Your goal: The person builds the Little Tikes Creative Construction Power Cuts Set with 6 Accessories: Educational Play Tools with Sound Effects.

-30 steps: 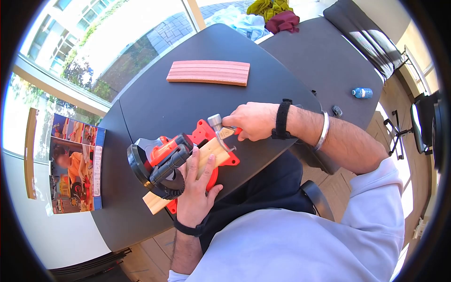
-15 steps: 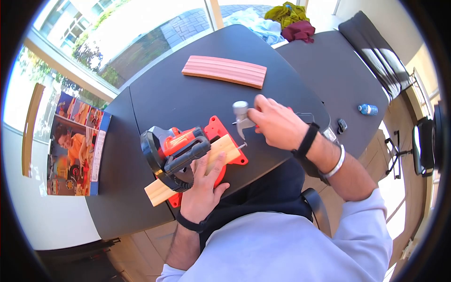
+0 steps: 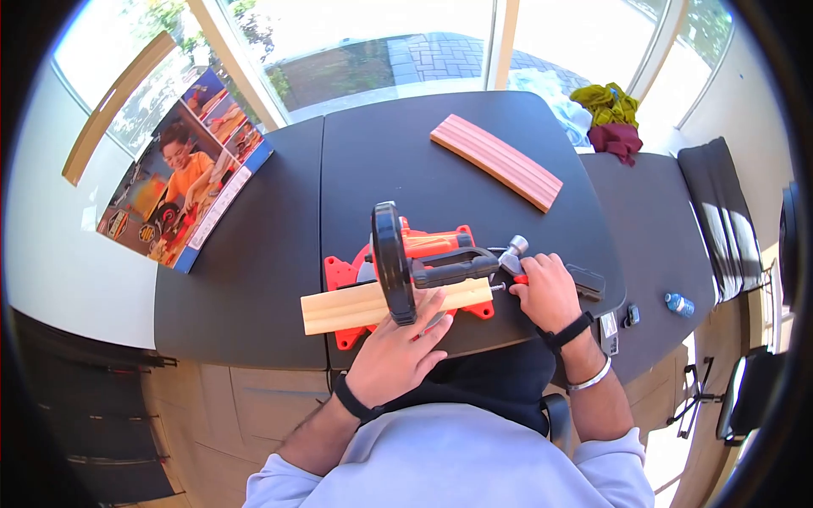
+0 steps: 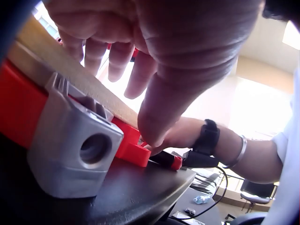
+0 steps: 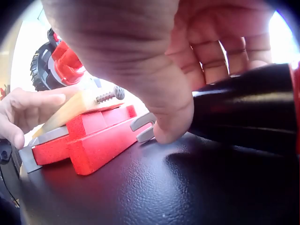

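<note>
A toy miter saw [image 3: 447,271] in red and black stands on the dark table, with a light wooden board [image 3: 343,308] lying across its base. My left hand [image 3: 394,356] rests with extended fingers on the board, close by the saw's black guard. From the board's right end sticks a threaded screw [image 5: 108,96], head outward. Just beyond it, my right hand [image 3: 549,295] holds a claw hammer [image 3: 514,248] around its neck, low over the tabletop. The right wrist view shows the thumb beside the claw, and the black handle [image 5: 243,110] in front of the fingers.
A reddish grooved plank [image 3: 497,161] lies farther back on the table [image 3: 381,169]. At the left stands a picture box [image 3: 182,182]. A water bottle [image 3: 679,305] and a small dark device [image 3: 632,316] sit on the right-hand table, with crumpled cloths [image 3: 611,118] behind.
My right hand has lifted the hammer off the screw end, then lowered it to the table on the right. The left hand stays on the board; the head view has turned.
</note>
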Motion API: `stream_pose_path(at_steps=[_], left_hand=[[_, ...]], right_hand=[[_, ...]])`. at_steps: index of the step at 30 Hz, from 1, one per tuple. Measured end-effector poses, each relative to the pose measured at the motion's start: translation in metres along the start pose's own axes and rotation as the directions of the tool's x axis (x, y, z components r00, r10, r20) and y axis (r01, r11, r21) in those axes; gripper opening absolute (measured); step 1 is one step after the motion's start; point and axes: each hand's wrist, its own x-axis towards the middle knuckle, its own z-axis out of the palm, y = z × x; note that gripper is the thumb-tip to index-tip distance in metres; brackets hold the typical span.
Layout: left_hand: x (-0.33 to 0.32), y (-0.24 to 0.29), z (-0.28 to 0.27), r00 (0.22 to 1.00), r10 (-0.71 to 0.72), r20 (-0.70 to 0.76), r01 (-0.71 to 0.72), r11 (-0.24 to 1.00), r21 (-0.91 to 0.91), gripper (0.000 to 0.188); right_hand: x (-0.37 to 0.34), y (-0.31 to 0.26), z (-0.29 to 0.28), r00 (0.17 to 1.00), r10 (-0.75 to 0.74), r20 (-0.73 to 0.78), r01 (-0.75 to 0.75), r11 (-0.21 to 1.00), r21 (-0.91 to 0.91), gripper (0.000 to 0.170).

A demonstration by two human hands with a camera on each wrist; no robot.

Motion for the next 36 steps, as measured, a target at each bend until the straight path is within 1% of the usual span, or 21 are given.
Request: stream_pose_path(at_steps=[1, 2, 3, 5, 6, 7, 8, 9, 10, 11, 12, 13, 15, 16, 18, 22, 29, 32, 34, 35, 36], left_hand=[[-0.004, 0.001, -0.005, 0.999, 0.023, -0.031, -0.023, 1.000, 0.001, 0.056], [-0.008, 0.004, -0.012, 0.994, -0.042, -0.098, 0.035, 0.997, -0.071, 0.045], [-0.014, 0.000, -0.017, 0.994, -0.046, -0.099, 0.038, 0.996, -0.076, 0.045], [-0.027, -0.013, -0.028, 0.970, -0.121, -0.213, 0.109, 0.992, -0.066, 0.035], [-0.029, -0.012, -0.038, 0.940, -0.184, -0.287, 0.177, 0.983, -0.049, 0.029], [-0.035, -0.017, -0.044, 0.926, -0.247, -0.286, 0.241, 0.969, -0.055, 0.031], [-0.041, -0.024, -0.049, 0.917, -0.269, -0.295, 0.272, 0.962, -0.033, 0.033], [-0.045, -0.031, -0.053, 0.907, -0.290, -0.306, 0.301, 0.954, -0.011, 0.034], [-0.048, -0.035, -0.053, 0.907, -0.297, -0.300, 0.304, 0.952, -0.021, 0.034], [-0.051, -0.039, -0.053, 0.894, -0.329, -0.305, 0.343, 0.939, -0.009, 0.036], [-0.052, -0.043, -0.052, 0.880, -0.358, -0.311, 0.378, 0.926, 0.005, 0.038], [-0.053, -0.047, -0.050, 0.881, -0.358, -0.309, 0.376, 0.927, -0.001, 0.038], [-0.055, -0.053, -0.044, 0.911, -0.302, -0.280, 0.337, 0.938, 0.083, 0.041], [-0.054, -0.053, -0.043, 0.909, -0.308, -0.282, 0.341, 0.937, 0.077, 0.041], [-0.054, -0.054, -0.041, 0.907, -0.313, -0.280, 0.348, 0.934, 0.082, 0.038], [-0.053, -0.054, -0.045, 0.900, -0.354, -0.257, 0.382, 0.921, 0.071, 0.039], [-0.050, -0.057, -0.043, 0.897, -0.345, -0.278, 0.362, 0.932, 0.011, 0.038], [-0.049, -0.057, -0.042, 0.891, -0.345, -0.294, 0.357, 0.934, -0.015, 0.039], [-0.049, -0.055, -0.042, 0.890, -0.347, -0.297, 0.359, 0.933, -0.014, 0.040], [-0.049, -0.054, -0.042, 0.889, -0.348, -0.297, 0.363, 0.932, -0.005, 0.040], [-0.049, -0.054, -0.042, 0.888, -0.350, -0.297, 0.368, 0.930, 0.004, 0.041]], right_hand=[[0.000, 0.000, -0.001, 1.000, 0.023, -0.001, -0.023, 1.000, 0.019, 0.028], [0.000, 0.003, 0.003, 1.000, 0.027, -0.008, -0.027, 0.999, 0.016, 0.030], [-0.001, 0.001, 0.001, 1.000, 0.026, -0.003, -0.026, 1.000, 0.013, 0.030], [-0.002, -0.008, -0.006, 0.991, -0.017, -0.129, 0.007, 0.997, -0.075, 0.030], [-0.001, -0.012, -0.011, 0.992, -0.015, -0.122, 0.006, 0.997, -0.078, 0.030], [-0.001, -0.017, -0.017, 0.980, -0.097, -0.175, 0.082, 0.993, -0.090, 0.029], [-0.001, -0.020, -0.020, 0.959, -0.177, -0.223, 0.158, 0.982, -0.104, 0.029], [-0.001, -0.021, -0.022, 0.962, -0.177, -0.209, 0.158, 0.982, -0.106, 0.029], [0.000, -0.022, -0.023, 0.951, -0.274, -0.142, 0.269, 0.961, -0.057, 0.028], [0.001, -0.023, -0.024, 0.925, -0.371, -0.082, 0.372, 0.928, -0.001, 0.027], [0.003, -0.025, -0.022, 0.905, -0.399, -0.143, 0.400, 0.916, -0.024, 0.019], [0.004, -0.023, -0.018, 0.907, -0.397, -0.139, 0.397, 0.917, -0.028, 0.019], [0.007, -0.020, -0.011, 0.886, -0.445, -0.131, 0.440, 0.896, -0.065, 0.012], [0.008, -0.021, -0.011, 0.879, -0.450, -0.156, 0.447, 0.893, -0.059, 0.008], [0.010, -0.020, -0.012, 0.884, -0.453, -0.118, 0.448, 0.892, -0.067, 0.007], [0.012, -0.021, -0.015, 0.890, -0.450, -0.072, 0.446, 0.893, -0.064, 0.011], [0.011, -0.018, -0.021, 0.912, -0.409, 0.020, 0.409, 0.907, -0.098, 0.013], [0.009, -0.017, -0.023, 0.925, -0.379, 0.029, 0.380, 0.919, -0.109, 0.012], [0.008, -0.009, -0.020, 0.945, -0.327, -0.009, 0.320, 0.929, -0.188, 0.008], [0.007, -0.009, -0.021, 0.944, -0.331, -0.006, 0.324, 0.928, -0.187, 0.008], [0.005, -0.010, -0.024, 0.961, -0.278, 0.005, 0.274, 0.943, -0.190, 0.006]])
